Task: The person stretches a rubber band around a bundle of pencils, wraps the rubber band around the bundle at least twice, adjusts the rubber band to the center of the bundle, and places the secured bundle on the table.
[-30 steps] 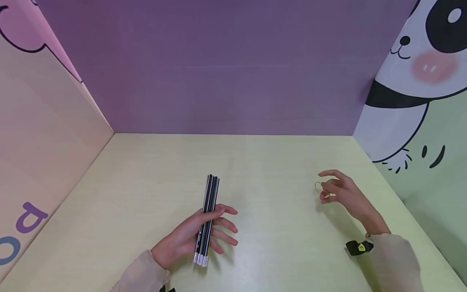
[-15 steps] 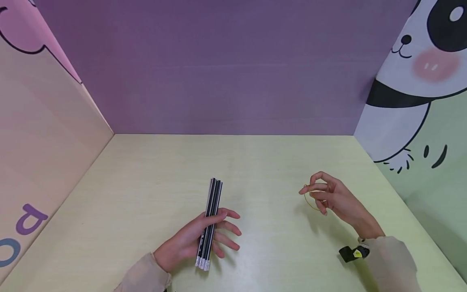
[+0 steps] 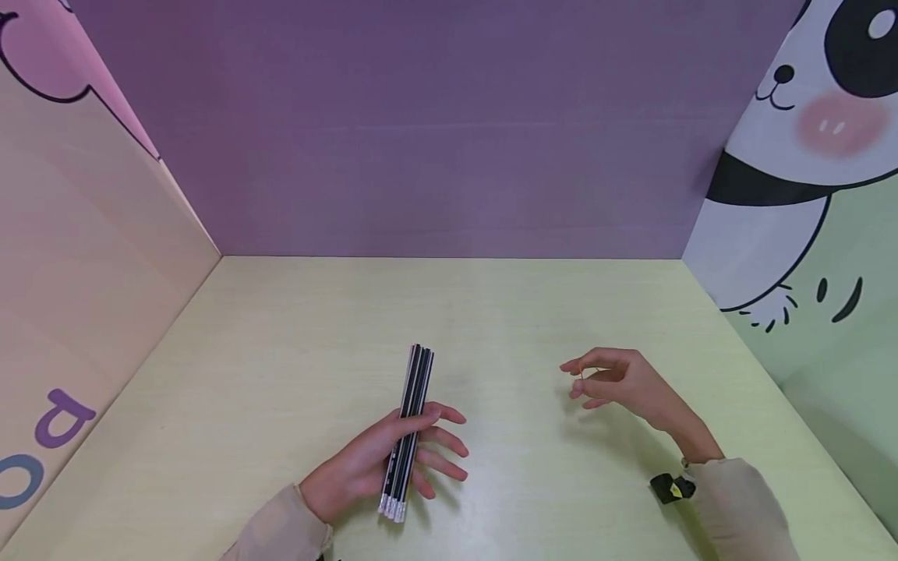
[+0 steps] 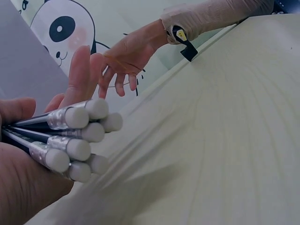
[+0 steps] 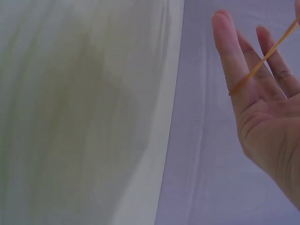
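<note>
A bundle of several dark striped pencils [image 3: 418,378] with white erasers [image 4: 77,149] stands tilted in my left hand [image 3: 361,460]. The thumb clamps them against the palm while the other fingers stay spread. To the right, my right hand [image 3: 620,386] is raised over the table with its fingers apart. An orange rubber band [image 5: 257,68] is looped round a straight finger and stretched across the palm side; its other end runs toward a fingertip at the edge of the right wrist view. The two hands are apart, and the band does not touch the pencils.
The pale wooden table [image 3: 316,327] meets a purple wall [image 3: 449,140] at the back. A pinkish panel [image 3: 84,234] borders the left side, and a green panel with a panda drawing [image 3: 835,234] borders the right. A black wrist device [image 3: 672,488] hangs below the right sleeve.
My right hand has moved left, closer to the pencils. The rubber band, first held at the fingertips, is now stretched across the fingers. My left hand and the pencils have shifted slightly right.
</note>
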The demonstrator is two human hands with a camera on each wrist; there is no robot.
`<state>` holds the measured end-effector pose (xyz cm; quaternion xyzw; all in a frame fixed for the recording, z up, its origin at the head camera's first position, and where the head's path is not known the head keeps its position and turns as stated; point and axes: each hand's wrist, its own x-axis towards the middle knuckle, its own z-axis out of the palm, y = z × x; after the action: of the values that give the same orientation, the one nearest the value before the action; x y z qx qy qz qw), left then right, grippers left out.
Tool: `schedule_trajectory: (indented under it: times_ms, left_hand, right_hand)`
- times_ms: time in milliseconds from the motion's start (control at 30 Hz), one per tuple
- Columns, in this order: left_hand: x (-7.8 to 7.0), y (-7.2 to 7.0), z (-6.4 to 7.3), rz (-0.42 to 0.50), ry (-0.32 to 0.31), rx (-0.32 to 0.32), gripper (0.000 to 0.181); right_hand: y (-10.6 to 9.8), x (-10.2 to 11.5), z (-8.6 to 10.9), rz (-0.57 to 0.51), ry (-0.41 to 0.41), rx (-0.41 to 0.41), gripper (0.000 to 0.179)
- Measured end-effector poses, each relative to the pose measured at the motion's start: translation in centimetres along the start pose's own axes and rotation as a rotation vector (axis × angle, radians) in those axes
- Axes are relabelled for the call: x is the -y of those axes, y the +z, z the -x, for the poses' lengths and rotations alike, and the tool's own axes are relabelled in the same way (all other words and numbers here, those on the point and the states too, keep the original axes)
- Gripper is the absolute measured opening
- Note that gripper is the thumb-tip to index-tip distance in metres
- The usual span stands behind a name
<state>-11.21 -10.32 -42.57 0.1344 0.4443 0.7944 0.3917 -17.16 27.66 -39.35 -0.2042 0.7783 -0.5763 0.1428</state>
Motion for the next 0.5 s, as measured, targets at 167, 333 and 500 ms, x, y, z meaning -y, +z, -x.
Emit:
schedule_trajectory:
  times_ms: [167,333,500]
  left_hand:
    - [0.0,0.0,0.0,0.000,-0.005,0.008,0.033]
    - [0.0,0.2,0.0,-0.005,-0.013,0.011,0.033]
    - [0.1,0.8,0.0,-0.014,-0.032,0.039,0.033]
  right_hand:
    - [0.6,0.2,-0.1,0.030,0.021,-0.010,0.046]
    - [1.6,0.8,-0.1,0.105,0.040,-0.009,0.048]
    - [3.2,1.6,-0.1,0.111,0.034,0.022,0.045]
